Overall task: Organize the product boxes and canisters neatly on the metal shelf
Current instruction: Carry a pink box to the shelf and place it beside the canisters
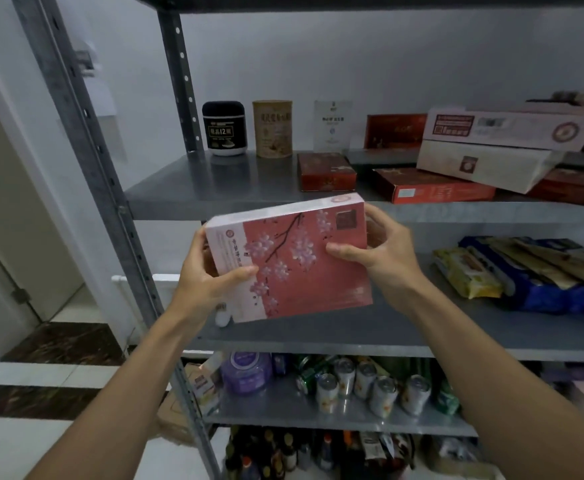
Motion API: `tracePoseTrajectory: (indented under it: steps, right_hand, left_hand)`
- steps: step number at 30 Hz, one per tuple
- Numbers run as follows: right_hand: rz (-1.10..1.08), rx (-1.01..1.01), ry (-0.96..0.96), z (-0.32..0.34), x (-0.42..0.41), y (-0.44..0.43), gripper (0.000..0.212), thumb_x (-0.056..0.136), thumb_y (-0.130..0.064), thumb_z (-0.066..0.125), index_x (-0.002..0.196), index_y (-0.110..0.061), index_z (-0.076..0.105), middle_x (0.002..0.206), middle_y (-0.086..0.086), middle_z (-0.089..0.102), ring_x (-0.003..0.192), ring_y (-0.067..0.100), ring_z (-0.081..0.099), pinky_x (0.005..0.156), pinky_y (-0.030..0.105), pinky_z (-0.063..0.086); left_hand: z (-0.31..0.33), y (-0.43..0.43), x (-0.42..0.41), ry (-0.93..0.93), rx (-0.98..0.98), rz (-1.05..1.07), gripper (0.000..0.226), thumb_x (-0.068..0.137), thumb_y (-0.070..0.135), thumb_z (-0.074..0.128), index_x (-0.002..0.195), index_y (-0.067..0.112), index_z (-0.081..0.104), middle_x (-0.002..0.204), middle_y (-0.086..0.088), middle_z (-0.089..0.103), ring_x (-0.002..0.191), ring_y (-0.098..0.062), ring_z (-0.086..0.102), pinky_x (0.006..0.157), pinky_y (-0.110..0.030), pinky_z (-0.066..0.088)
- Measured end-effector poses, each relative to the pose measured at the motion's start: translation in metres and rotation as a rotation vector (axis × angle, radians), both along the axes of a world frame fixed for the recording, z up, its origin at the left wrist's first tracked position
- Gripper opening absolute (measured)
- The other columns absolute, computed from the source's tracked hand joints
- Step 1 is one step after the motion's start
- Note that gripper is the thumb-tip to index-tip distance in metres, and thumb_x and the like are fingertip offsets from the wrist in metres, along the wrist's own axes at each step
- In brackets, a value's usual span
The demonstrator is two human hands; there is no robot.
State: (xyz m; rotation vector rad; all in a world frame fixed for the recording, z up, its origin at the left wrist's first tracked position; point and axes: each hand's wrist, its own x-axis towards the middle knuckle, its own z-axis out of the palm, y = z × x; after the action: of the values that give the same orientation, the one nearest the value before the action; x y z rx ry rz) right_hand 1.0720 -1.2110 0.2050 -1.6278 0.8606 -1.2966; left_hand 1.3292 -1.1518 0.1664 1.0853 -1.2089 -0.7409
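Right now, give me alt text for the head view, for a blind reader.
A left hand and right hand hold a tilted pink blossom-print box before a metal shelf. Behind stand a black jar and tan canister, beside loosely piled red and white boxes.

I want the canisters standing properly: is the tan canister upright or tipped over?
Upright. The tan canister stands on its base on the metal shelf, beside the black jar, not touching it.
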Motion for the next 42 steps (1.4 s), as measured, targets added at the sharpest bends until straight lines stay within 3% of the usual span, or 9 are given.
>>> tracePoseTrajectory:
  steps: [4,7,13,19,23,28,34,37,42]
  right_hand:
    - [0.077,-0.086,0.155,0.006,-0.003,-0.004,0.073,0.066,-0.012,0.089,0.128,-0.038,0.063,0.111,-0.001,0.071,0.101,0.018,0.068,0.079,0.031,0.059]
    - [0.129,-0.116,0.247,0.007,0.002,-0.002,0.073,0.066,-0.009,0.089,0.13,-0.033,0.063,0.111,-0.006,0.072,0.103,0.017,0.067,0.085,0.041,0.059]
    - [-0.057,-0.231,0.443,-0.002,0.002,0.006,0.086,0.062,-0.036,0.091,0.139,-0.025,0.054,0.136,-0.007,0.057,0.123,0.006,0.052,0.108,0.033,0.044]
    - [-0.232,0.139,0.178,-0.052,-0.019,0.026,0.127,0.044,-0.048,0.094,0.15,-0.025,0.03,0.151,-0.002,0.041,0.136,0.012,0.04,0.113,0.037,0.037]
    - [0.004,0.285,0.096,-0.08,-0.028,0.036,0.092,0.052,-0.029,0.095,0.134,-0.019,0.053,0.122,-0.002,0.069,0.11,0.013,0.067,0.097,0.043,0.054]
    - [-0.04,0.349,0.009,-0.09,-0.04,0.05,0.07,0.058,-0.021,0.09,0.122,-0.019,0.063,0.111,-0.003,0.074,0.102,0.015,0.071,0.086,0.033,0.058]
    - [-0.389,0.395,-0.037,-0.111,-0.077,0.095,0.05,0.062,-0.008,0.09,0.103,-0.022,0.064,0.096,-0.006,0.074,0.084,0.005,0.072,0.066,0.019,0.057]
    - [-0.623,0.436,-0.073,-0.127,-0.104,0.129,0.056,0.062,-0.012,0.091,0.11,-0.02,0.063,0.101,-0.005,0.073,0.088,0.012,0.072,0.073,0.029,0.06]
    - [-0.98,0.462,-0.046,-0.155,-0.148,0.196,0.055,0.061,-0.014,0.093,0.107,-0.026,0.065,0.101,-0.008,0.072,0.088,0.011,0.07,0.073,0.032,0.06]
  left_hand:
    - [0.006,0.004,0.008,-0.305,-0.034,0.06,0.102,0.055,0.044,0.09,0.14,0.047,0.034,0.119,0.01,0.06,0.107,-0.001,0.06,0.085,-0.018,0.051]
    - [0.005,0.004,-0.005,-0.509,0.09,-0.17,0.101,0.059,0.047,0.089,0.141,0.052,0.03,0.125,0.012,0.056,0.114,-0.003,0.057,0.091,-0.028,0.052]
    - [-0.021,0.01,-0.044,-0.204,0.017,-0.132,0.076,0.073,0.02,0.076,0.133,0.048,0.04,0.107,0.003,0.061,0.098,-0.009,0.067,0.068,-0.022,0.057]
    - [-0.055,0.011,-0.053,-0.008,0.059,-0.093,0.076,0.078,0.028,0.075,0.134,0.061,0.036,0.126,-0.002,0.061,0.112,-0.019,0.064,0.085,-0.048,0.057]
    - [-0.067,0.01,-0.066,0.092,0.103,-0.117,0.078,0.078,0.027,0.072,0.142,0.048,0.033,0.133,0.008,0.059,0.119,-0.015,0.06,0.094,-0.045,0.053]
    - [-0.079,0.009,-0.089,0.136,0.161,-0.205,0.067,0.079,0.026,0.07,0.139,0.039,0.042,0.134,0.008,0.059,0.121,-0.015,0.058,0.097,-0.043,0.05]
    - [-0.11,0.001,-0.118,-0.064,0.322,-0.342,0.063,0.082,0.036,0.074,0.139,0.033,0.047,0.133,0.008,0.059,0.12,-0.012,0.057,0.099,-0.042,0.049]
    - [-0.128,0.006,-0.141,-0.18,0.355,-0.37,0.049,0.091,0.026,0.066,0.136,0.034,0.049,0.127,0.007,0.058,0.114,-0.004,0.055,0.089,-0.02,0.046]
    - [-0.162,0.03,-0.198,-0.243,0.378,-0.503,0.033,0.091,0.021,0.065,0.121,0.033,0.056,0.112,0.008,0.063,0.107,-0.004,0.059,0.084,-0.018,0.047]
